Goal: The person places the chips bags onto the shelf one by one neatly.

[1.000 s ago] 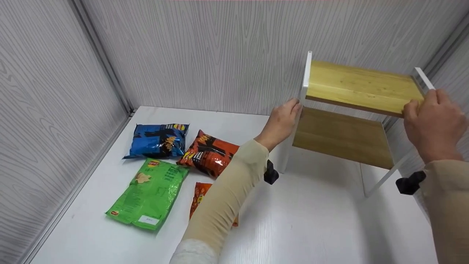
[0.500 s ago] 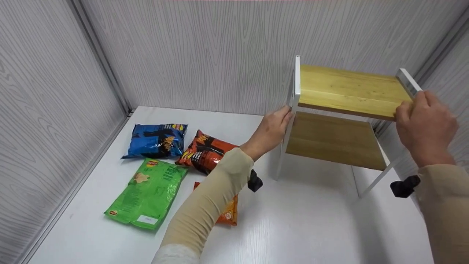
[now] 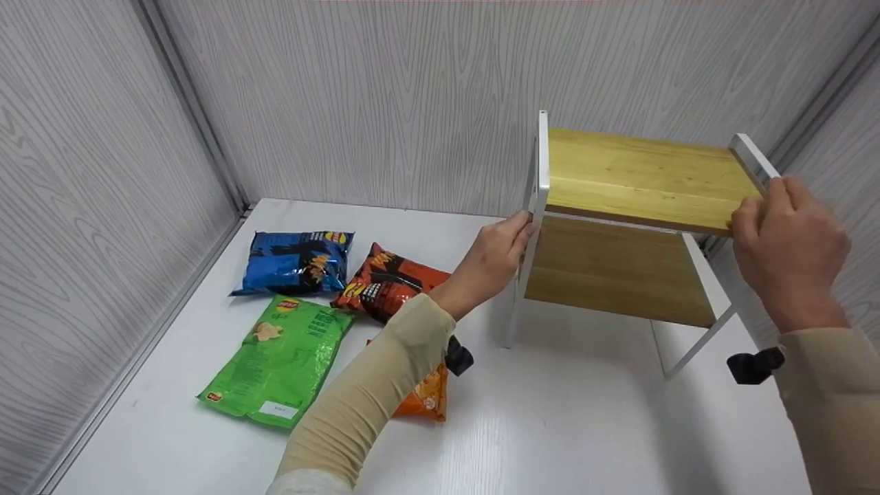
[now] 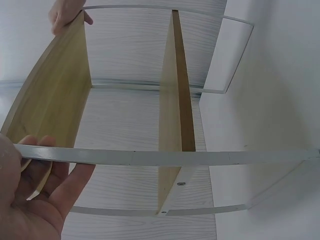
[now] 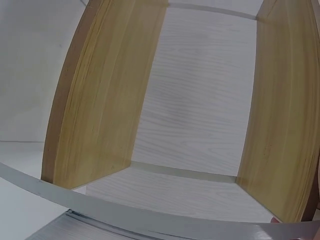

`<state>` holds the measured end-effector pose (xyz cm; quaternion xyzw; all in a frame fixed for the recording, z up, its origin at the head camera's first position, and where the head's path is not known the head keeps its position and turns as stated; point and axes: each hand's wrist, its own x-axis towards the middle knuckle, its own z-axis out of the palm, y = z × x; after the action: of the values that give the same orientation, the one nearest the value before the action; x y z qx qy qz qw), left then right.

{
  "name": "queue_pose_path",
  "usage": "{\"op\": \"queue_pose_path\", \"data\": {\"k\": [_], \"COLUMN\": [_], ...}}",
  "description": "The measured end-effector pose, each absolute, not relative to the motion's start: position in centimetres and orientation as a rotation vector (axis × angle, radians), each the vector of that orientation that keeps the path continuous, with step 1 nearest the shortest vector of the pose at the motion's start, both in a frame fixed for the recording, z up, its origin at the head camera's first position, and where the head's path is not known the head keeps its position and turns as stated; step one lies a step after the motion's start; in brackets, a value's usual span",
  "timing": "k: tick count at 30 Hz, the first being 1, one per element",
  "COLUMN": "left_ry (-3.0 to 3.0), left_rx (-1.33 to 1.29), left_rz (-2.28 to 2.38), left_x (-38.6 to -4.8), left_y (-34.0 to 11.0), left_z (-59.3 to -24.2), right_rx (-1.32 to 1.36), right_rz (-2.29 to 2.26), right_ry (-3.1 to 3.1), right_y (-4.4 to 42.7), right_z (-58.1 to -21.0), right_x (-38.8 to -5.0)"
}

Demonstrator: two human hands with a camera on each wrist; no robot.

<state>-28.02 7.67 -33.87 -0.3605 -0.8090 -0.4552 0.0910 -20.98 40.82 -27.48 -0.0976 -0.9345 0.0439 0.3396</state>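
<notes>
A two-tier shelf rack (image 3: 646, 175) with wooden boards and a white metal frame stands at the right in the head view. My left hand (image 3: 489, 258) grips its left front leg below the upper board; the left wrist view shows the fingers behind the white bar. With my right hand (image 3: 794, 251) I hold the upper board's right front corner and the frame there. Only a sliver of that hand shows in the right wrist view, where both boards (image 5: 107, 95) fill much of the picture. Whether the rack's feet touch the table, I cannot tell.
On the white table (image 3: 550, 440), left of the rack, lie several snack bags: a blue bag (image 3: 292, 265), a red bag (image 3: 388, 278), a green bag (image 3: 285, 361) and an orange bag (image 3: 432, 395). My left forearm partly covers the red and orange ones. Grey wood-grain walls (image 3: 385, 103) enclose the table.
Both hands have moved the rack to the left and a little nearer to me, keeping their grip. The bags lie where they were; more of the orange one's right part shows.
</notes>
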Motion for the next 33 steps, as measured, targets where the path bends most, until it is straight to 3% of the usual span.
{"op": "queue_pose_path", "data": {"k": [33], "left_ry": [-2.294], "left_rx": [-1.068], "left_rz": [-1.397], "left_x": [-25.2], "left_y": [4.6], "left_z": [-34.8], "right_rx": [-0.107], "right_rz": [0.091], "right_ry": [-2.405], "right_y": [38.2], "right_z": [-27.1], "right_x": [-18.3]}}
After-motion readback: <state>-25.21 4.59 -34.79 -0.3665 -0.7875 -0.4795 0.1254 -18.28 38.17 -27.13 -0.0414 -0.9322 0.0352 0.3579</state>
